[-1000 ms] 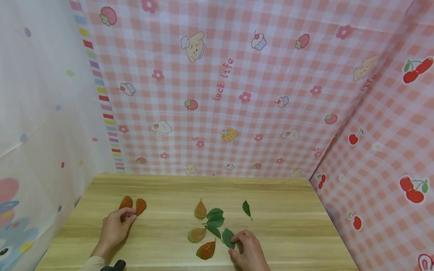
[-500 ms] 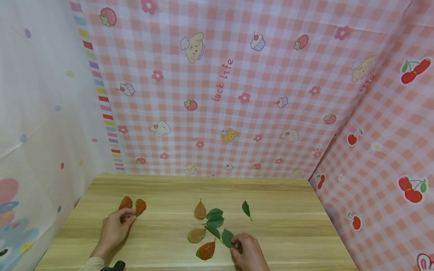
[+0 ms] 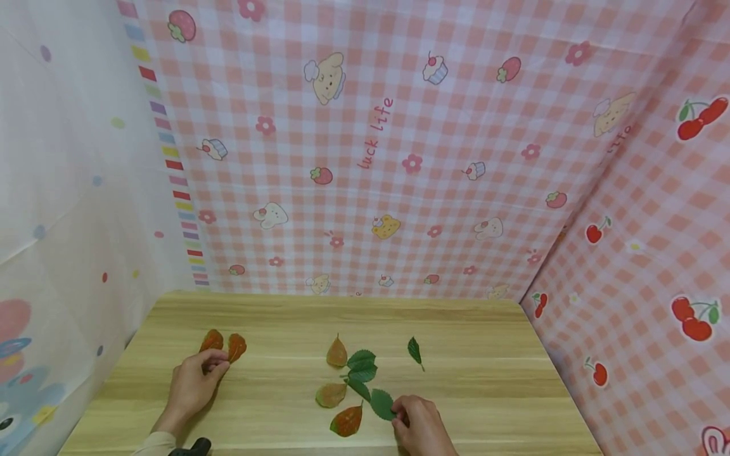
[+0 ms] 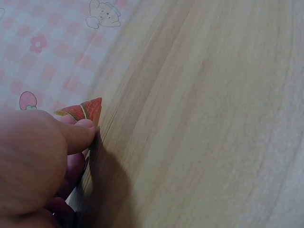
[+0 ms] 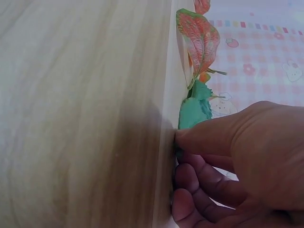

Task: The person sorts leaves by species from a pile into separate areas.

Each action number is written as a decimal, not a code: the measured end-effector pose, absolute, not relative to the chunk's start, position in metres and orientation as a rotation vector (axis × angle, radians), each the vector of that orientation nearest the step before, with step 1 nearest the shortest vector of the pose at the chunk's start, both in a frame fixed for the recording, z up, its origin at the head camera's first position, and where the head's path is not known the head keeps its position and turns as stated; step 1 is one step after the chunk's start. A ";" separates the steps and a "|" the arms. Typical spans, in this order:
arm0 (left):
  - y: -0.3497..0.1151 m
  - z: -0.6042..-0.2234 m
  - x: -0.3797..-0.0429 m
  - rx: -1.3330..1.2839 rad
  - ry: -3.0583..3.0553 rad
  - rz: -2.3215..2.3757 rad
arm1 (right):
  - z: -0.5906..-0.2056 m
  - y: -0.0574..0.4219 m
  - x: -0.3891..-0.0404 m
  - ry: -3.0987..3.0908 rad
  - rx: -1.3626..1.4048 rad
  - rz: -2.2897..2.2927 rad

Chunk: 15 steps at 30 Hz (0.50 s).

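Note:
In the head view, my left hand [image 3: 194, 384] is at the left of the table, pinching the lower end of a reddish-orange leaf [image 3: 237, 348]. Another reddish leaf [image 3: 213, 341] lies just beside it, partly behind my fingers. The left wrist view shows the thumb on a red leaf [image 4: 84, 110]. My right hand [image 3: 421, 425] pinches the right end of an oval green leaf [image 3: 381, 404] low over the table. In the right wrist view its thumb and fingers hide that end of the green leaf [image 5: 194, 114].
Near the green leaf lie a toothed green leaf [image 3: 362, 365], a narrow green one [image 3: 359, 389], two yellowish-orange leaves [image 3: 336, 353] and a red-green leaf [image 3: 346, 422]. A small dark green leaf [image 3: 414, 351] lies farther right on the wooden table [image 3: 485, 354]. Patterned cloth walls surround the table.
The oval green leaf has shifted slightly left and tilted, and my right fingertips have moved from its upper right side down to its right end. My left hand has stayed still.

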<state>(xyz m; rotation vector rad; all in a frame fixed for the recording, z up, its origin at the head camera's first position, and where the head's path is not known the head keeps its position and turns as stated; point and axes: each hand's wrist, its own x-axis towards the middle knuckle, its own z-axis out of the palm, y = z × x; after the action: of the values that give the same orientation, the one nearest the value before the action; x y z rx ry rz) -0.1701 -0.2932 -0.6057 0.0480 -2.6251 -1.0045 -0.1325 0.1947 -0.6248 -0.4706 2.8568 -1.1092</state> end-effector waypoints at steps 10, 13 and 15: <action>-0.293 -0.606 -0.171 0.061 -2.633 -1.001 | -0.590 0.195 -0.115 2.998 -0.383 -1.112; -0.294 -0.606 -0.171 0.059 -2.640 -1.004 | -0.583 0.197 -0.112 3.021 -0.277 -1.138; -0.294 -0.606 -0.171 0.054 -2.641 -1.005 | -0.582 0.199 -0.111 3.044 -0.202 -1.157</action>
<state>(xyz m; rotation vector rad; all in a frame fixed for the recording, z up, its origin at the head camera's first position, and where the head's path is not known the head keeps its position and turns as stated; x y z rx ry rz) -0.1708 -0.2938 -0.6056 0.0541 -2.6409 -1.0054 -0.1114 0.1990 -0.5823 -0.2015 3.0441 -1.1570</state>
